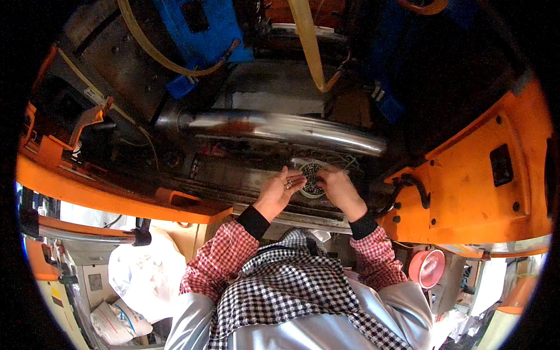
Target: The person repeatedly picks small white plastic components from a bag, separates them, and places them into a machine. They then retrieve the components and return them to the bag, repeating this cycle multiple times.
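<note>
A round light-coloured bowl (312, 193) full of small dark and shiny metal pieces (312, 175) stands between my hands, below a thick polished bar. At its left side, my left hand (277, 193) is turned palm up and slightly cupped, with a few small shiny pieces lying at its fingers. My right hand (342, 189) reaches over the bowl's right rim, fingertips bent together at the metal pieces. What those fingertips grip, if anything, is hidden and a little blurred.
The polished bar (280, 127) crosses just beyond the bowl. Orange machine panels (478, 175) flank both sides. Yellowish hoses (307, 44) hang ahead near blue brackets (204, 29). A white plastic bag (146, 274) is at lower left, a pink tub (426, 269) at lower right.
</note>
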`<act>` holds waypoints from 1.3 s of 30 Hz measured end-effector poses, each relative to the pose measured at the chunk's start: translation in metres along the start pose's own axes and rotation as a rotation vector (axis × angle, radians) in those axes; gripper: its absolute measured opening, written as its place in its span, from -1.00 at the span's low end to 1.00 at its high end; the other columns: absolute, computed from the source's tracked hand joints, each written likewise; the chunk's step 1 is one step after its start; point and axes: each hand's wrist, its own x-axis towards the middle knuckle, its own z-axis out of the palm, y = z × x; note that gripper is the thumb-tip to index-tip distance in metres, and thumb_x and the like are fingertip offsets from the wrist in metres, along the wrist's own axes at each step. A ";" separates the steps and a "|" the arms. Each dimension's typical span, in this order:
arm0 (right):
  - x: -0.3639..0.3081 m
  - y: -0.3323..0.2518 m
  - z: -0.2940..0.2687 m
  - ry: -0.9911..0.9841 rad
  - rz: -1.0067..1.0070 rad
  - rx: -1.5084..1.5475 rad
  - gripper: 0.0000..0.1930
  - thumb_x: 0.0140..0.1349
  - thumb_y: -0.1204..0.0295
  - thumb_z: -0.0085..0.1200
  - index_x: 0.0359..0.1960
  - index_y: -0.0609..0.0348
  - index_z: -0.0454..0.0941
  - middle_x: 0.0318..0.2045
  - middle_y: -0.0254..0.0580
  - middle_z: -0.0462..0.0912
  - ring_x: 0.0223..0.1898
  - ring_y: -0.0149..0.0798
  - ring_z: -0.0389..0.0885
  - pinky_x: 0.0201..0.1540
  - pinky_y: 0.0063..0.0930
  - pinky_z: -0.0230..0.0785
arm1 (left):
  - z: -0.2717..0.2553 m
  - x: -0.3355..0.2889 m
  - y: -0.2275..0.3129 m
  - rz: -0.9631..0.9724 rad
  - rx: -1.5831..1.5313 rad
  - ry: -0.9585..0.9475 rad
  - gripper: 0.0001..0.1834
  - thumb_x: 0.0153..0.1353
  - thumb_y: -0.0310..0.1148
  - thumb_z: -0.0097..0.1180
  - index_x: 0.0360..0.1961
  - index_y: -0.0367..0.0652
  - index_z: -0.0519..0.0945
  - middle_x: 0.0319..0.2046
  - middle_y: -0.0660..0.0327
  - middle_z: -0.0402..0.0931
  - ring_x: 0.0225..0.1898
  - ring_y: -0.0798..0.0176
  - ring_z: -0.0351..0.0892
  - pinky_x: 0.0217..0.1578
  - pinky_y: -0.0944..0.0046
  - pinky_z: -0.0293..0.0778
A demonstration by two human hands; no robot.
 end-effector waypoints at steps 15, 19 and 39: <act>-0.006 0.018 0.020 0.050 -0.029 -0.090 -0.79 0.04 0.53 -0.06 -0.31 0.16 0.59 -0.40 -0.03 0.61 -0.41 -0.02 0.60 -0.35 -0.20 0.46 | 0.002 -0.006 0.006 0.009 0.055 0.004 -0.59 0.37 -0.21 -0.19 -0.15 -0.46 0.44 -0.17 -0.05 0.49 -0.09 0.03 0.50 0.00 0.09 0.44; -0.007 0.021 0.022 0.164 -0.049 0.026 -0.79 0.02 0.54 0.00 -0.28 0.15 0.61 -0.40 -0.02 0.61 -0.39 0.01 0.59 -0.33 -0.22 0.45 | 0.008 -0.005 0.004 -0.007 0.108 0.016 -0.61 0.36 -0.22 -0.18 -0.17 -0.44 0.45 -0.17 -0.05 0.49 -0.10 0.03 0.50 0.00 0.09 0.45; 0.015 -0.051 -0.018 0.229 -0.104 0.330 -0.76 -0.07 0.56 0.28 -0.31 0.30 0.60 -0.41 -0.07 0.63 -0.41 -0.18 0.63 -0.42 -0.41 0.46 | 0.002 -0.034 0.028 -0.007 0.350 -0.176 -0.86 0.18 -0.39 0.14 -0.30 -0.26 0.59 -0.36 0.27 0.53 -0.40 0.44 0.43 -0.42 0.47 0.34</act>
